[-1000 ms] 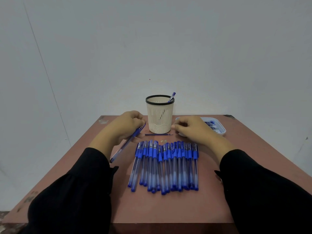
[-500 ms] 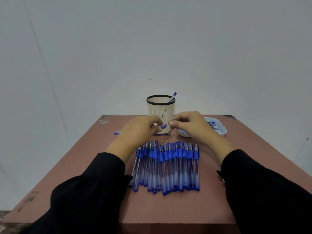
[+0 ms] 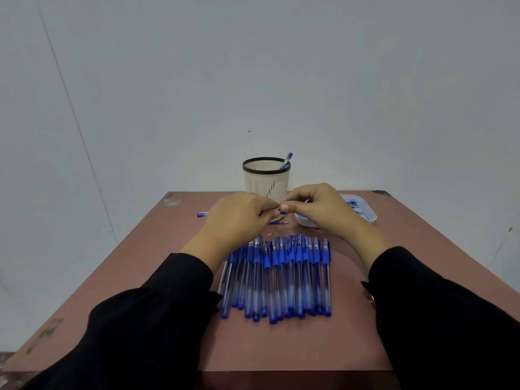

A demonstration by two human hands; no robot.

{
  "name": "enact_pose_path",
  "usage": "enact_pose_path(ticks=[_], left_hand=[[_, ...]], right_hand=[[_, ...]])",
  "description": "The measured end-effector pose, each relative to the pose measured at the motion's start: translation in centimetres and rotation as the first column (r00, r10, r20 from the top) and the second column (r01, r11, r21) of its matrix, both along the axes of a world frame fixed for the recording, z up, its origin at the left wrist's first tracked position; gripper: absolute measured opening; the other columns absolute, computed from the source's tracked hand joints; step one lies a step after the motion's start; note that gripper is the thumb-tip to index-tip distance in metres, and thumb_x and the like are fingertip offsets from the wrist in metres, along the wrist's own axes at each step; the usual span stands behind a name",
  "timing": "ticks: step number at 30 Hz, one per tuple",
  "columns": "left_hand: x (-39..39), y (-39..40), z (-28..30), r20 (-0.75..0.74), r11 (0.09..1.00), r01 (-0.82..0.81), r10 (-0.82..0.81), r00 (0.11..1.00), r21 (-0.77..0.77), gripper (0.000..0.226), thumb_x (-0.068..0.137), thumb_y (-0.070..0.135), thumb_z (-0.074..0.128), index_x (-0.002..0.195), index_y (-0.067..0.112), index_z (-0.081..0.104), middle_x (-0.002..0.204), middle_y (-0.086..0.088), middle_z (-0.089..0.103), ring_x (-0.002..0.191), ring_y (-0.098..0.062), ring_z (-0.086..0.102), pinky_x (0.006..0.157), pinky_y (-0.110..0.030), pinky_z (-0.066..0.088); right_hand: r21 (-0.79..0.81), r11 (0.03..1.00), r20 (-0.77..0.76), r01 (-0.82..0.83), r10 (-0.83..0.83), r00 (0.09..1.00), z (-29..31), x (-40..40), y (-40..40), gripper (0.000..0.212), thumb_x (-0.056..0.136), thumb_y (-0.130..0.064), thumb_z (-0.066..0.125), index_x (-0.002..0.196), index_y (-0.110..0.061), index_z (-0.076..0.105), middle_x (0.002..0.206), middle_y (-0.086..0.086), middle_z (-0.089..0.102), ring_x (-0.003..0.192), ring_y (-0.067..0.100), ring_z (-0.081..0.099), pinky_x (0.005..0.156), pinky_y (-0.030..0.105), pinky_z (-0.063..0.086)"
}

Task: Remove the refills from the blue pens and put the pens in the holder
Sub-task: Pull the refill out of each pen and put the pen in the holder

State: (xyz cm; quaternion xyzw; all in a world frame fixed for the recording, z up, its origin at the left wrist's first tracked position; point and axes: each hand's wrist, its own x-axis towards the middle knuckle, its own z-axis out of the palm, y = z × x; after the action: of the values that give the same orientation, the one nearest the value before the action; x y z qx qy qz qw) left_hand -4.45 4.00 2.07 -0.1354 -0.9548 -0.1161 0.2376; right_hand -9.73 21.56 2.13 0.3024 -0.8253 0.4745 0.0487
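Observation:
My left hand (image 3: 239,218) grips a blue pen (image 3: 202,214) held level above the table; only its left end shows past my knuckles. My right hand (image 3: 318,209) pinches the pen's other end, fingertips meeting my left hand in front of the holder. The cream holder (image 3: 266,178) with a black rim stands at the table's far middle, one blue pen (image 3: 286,160) leaning inside it. Several capped blue pens (image 3: 278,277) lie in a row below my hands. A thin refill (image 3: 281,223) lies on the table near the holder's foot.
A white tray (image 3: 368,218) with blue pieces sits at the far right, partly behind my right hand. The reddish table (image 3: 281,347) has bare surface in front of the pen row and to the left. A small clear bit (image 3: 271,235) lies above the row.
My left hand lifted the pen from a slant to level and moved toward the middle. My right hand came up to meet it and now pinches the pen's right end.

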Motion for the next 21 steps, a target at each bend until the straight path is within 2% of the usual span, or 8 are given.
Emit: enact_pose_path(ticks=[2, 4, 8, 10, 13, 17, 21], left_hand=[[0.0, -0.1, -0.2, -0.03, 1.0, -0.005, 0.004, 1.0, -0.025, 0.026, 0.095, 0.045, 0.044, 0.107, 0.038, 0.067, 0.067, 0.012, 0.059, 0.066, -0.008, 0.055, 0.052, -0.026, 0.039], [0.0, -0.4, -0.3, -0.07, 1.0, -0.009, 0.007, 0.998, -0.021, 0.027, 0.094, 0.048, 0.045, 0.109, 0.04, 0.065, 0.077, 0.009, 0.068, 0.074, -0.01, 0.061, 0.06, -0.031, 0.049], [-0.4, -0.7, -0.3, -0.034, 0.996, -0.036, 0.033, 0.999, -0.078, 0.03, 0.093, 0.051, 0.042, 0.107, 0.036, 0.065, 0.084, 0.006, 0.068, 0.079, -0.012, 0.061, 0.065, -0.033, 0.05], [-0.6, -0.6, -0.4, -0.014, 0.99, -0.056, 0.055, 0.998, -0.127, 0.036, 0.095, 0.051, 0.039, 0.11, 0.03, 0.064, 0.092, 0.004, 0.069, 0.085, -0.014, 0.061, 0.069, -0.034, 0.05], [-0.7, -1.1, -0.6, -0.003, 0.992, -0.102, 0.102, 0.995, -0.068, 0.035, 0.098, 0.041, 0.035, 0.117, 0.024, 0.061, 0.104, 0.001, 0.068, 0.094, -0.019, 0.061, 0.077, -0.038, 0.051], [-0.8, -2.1, -0.6, -0.013, 0.987, -0.161, 0.161, 0.987, 0.007, 0.032, 0.096, 0.027, 0.035, 0.111, 0.016, 0.062, 0.105, -0.003, 0.068, 0.096, -0.023, 0.06, 0.078, -0.041, 0.051], [-0.7, -2.2, -0.6, -0.013, 0.987, -0.154, 0.155, 0.988, 0.047, 0.034, 0.097, 0.026, 0.035, 0.118, 0.019, 0.061, 0.111, -0.002, 0.067, 0.1, -0.022, 0.06, 0.081, -0.04, 0.05]], right_hand=[[0.004, 1.0, -0.007, 0.013, -0.013, 1.0, -0.1, -0.1, 0.1, 0.007, 0.083, -0.018, 0.072, 0.08, -0.024, 0.074, 0.079, -0.009, 0.071, 0.071, -0.009, 0.058, 0.072, 0.015, 0.041], [-0.016, 0.999, -0.009, 0.028, -0.029, 1.0, -0.1, -0.2, 0.2, 0.005, 0.082, -0.018, 0.073, 0.081, -0.023, 0.074, 0.079, -0.009, 0.071, 0.07, -0.01, 0.058, 0.073, 0.016, 0.041], [0.026, 0.999, -0.026, 0.04, -0.039, 0.999, 0.0, -0.2, 0.2, 0.007, 0.083, -0.018, 0.072, 0.081, -0.023, 0.075, 0.08, -0.008, 0.071, 0.071, -0.008, 0.058, 0.072, 0.015, 0.042], [0.086, 0.994, -0.045, 0.069, -0.066, 0.997, 0.1, -0.4, 0.5, 0.005, 0.084, -0.018, 0.071, 0.084, -0.022, 0.075, 0.082, -0.008, 0.07, 0.077, -0.004, 0.059, 0.075, 0.017, 0.043], [0.203, 0.968, -0.092, 0.145, -0.129, 0.987, 0.2, -0.7, 1.5, 0.005, 0.083, -0.021, 0.073, 0.087, -0.02, 0.076, 0.085, -0.01, 0.07, 0.089, 0.004, 0.061, 0.082, 0.02, 0.045], [0.465, 0.85, -0.253, 0.248, -0.141, 0.957, -0.1, -1.1, 2.6, 0.008, 0.081, -0.034, 0.071, 0.081, -0.028, 0.076, 0.083, -0.012, 0.07, 0.082, 0.005, 0.062, 0.071, 0.024, 0.049], [0.555, 0.775, -0.354, 0.301, -0.107, 0.929, -0.3, -1.3, 2.6, 0.01, 0.079, -0.04, 0.071, 0.08, -0.031, 0.076, 0.083, -0.012, 0.067, 0.082, 0.006, 0.058, 0.07, 0.028, 0.049]])
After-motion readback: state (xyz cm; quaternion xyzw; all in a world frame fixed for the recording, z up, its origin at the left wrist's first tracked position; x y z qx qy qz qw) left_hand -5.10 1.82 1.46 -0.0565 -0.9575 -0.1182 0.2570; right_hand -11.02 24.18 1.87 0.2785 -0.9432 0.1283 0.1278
